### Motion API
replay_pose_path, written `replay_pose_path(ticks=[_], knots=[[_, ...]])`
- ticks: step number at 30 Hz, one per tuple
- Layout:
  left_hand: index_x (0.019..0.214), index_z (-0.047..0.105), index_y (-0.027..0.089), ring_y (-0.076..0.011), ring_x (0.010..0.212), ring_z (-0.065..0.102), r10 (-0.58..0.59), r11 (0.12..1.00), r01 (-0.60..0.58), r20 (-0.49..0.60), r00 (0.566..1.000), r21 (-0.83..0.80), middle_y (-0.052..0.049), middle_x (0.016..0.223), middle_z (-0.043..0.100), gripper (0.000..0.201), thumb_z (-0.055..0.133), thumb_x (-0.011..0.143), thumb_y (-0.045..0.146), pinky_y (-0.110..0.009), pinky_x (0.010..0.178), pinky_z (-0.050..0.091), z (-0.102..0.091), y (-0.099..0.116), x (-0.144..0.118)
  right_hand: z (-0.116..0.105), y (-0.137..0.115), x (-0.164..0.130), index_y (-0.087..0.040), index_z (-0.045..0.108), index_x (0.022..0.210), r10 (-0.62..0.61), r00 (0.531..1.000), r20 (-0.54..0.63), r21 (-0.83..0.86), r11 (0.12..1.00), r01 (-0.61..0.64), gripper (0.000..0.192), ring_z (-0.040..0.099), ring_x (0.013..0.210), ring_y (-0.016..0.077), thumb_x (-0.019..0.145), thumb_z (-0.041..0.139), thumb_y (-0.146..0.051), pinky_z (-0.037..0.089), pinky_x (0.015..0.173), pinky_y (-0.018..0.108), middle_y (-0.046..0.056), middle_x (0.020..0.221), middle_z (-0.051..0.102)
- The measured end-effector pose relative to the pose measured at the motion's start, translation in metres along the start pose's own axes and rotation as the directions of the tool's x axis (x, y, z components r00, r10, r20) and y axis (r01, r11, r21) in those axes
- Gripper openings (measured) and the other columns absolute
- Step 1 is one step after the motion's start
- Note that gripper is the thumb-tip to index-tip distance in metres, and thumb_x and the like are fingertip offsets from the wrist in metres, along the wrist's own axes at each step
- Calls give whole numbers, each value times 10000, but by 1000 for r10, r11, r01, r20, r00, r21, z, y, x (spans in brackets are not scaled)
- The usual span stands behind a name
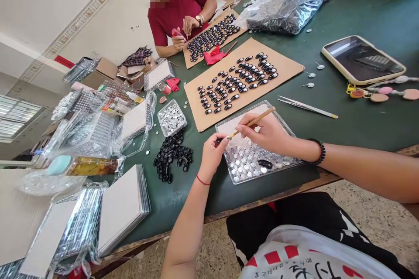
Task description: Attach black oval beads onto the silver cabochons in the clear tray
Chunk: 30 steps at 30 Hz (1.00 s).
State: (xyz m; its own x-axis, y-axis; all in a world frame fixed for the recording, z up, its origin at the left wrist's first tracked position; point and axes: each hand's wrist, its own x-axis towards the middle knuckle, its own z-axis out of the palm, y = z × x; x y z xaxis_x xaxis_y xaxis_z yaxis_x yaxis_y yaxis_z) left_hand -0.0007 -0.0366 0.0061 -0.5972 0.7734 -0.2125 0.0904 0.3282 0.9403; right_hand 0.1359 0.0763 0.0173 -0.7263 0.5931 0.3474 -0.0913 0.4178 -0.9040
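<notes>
My left hand [212, 153] pinches a small black oval piece [220, 140] just above the clear tray [262, 174] of silver round studs. My right hand [266, 133] grips a thin wooden stick [253, 122], whose tip touches the black piece. One more black oval piece [265, 164] lies in the tray. Beyond the tray, a cardboard sheet [284, 67] carries rows of finished black oval pieces [237, 83]. A heap of loose black pieces [173, 154] lies left of my left hand.
Metal tweezers [307, 107] lie right of the tray, with a phone [362, 59] and keychain beyond. A small box of silver studs [171, 117], stacked trays [121, 209] and plastic bags crowd the left. Across the green table a person in a red shirt [180, 4] works over another cardboard sheet [212, 35].
</notes>
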Motion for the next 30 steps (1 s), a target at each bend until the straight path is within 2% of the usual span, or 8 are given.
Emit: replay_pose_path(ticks=[3,6,12,20,24,30], knots=[[738,596,149,-66,476,444,77,990,-84,63,995,114,33,548,499,220,645,647,343,-188,459,325,1,-2,-3,0,3,-1,-150,555,728,-76,997,24,-110,991,78,256,429,481,71,833,458,-363,300,450,209,1,584,538],[769,623,150,-63,457,409,110,978,-122,83,990,170,22,564,525,270,674,611,363,-197,438,306,1,-4,-4,0,3,-2,-145,554,718,-163,985,62,-194,966,172,254,442,504,76,850,431,-323,314,483,211,8,596,538],[898,652,153,-41,424,282,80,981,-97,103,991,168,50,493,429,352,688,601,338,-187,398,252,2,1,-8,2,7,-2,-145,560,699,-278,953,119,-278,912,301,259,481,522,85,861,421,-292,335,513,213,21,618,585],[875,667,167,-44,447,329,112,988,-119,82,990,94,7,606,552,311,687,600,310,-185,413,297,5,-1,-10,3,8,-6,-168,574,710,-282,948,146,-316,895,314,269,512,541,109,858,424,-335,350,533,229,21,594,597],[848,677,164,-42,430,314,88,995,-90,48,995,43,14,564,537,300,704,575,285,-180,395,285,6,-1,-9,4,9,-6,-176,571,726,-269,950,162,-342,887,309,269,513,552,116,863,407,-341,345,537,237,22,601,597],[863,672,170,-49,444,324,108,989,-116,82,991,92,18,551,507,287,685,609,302,-184,403,291,6,1,-9,2,11,-7,-172,560,757,-278,944,176,-337,884,324,244,518,563,114,864,409,-331,347,538,231,25,623,600]])
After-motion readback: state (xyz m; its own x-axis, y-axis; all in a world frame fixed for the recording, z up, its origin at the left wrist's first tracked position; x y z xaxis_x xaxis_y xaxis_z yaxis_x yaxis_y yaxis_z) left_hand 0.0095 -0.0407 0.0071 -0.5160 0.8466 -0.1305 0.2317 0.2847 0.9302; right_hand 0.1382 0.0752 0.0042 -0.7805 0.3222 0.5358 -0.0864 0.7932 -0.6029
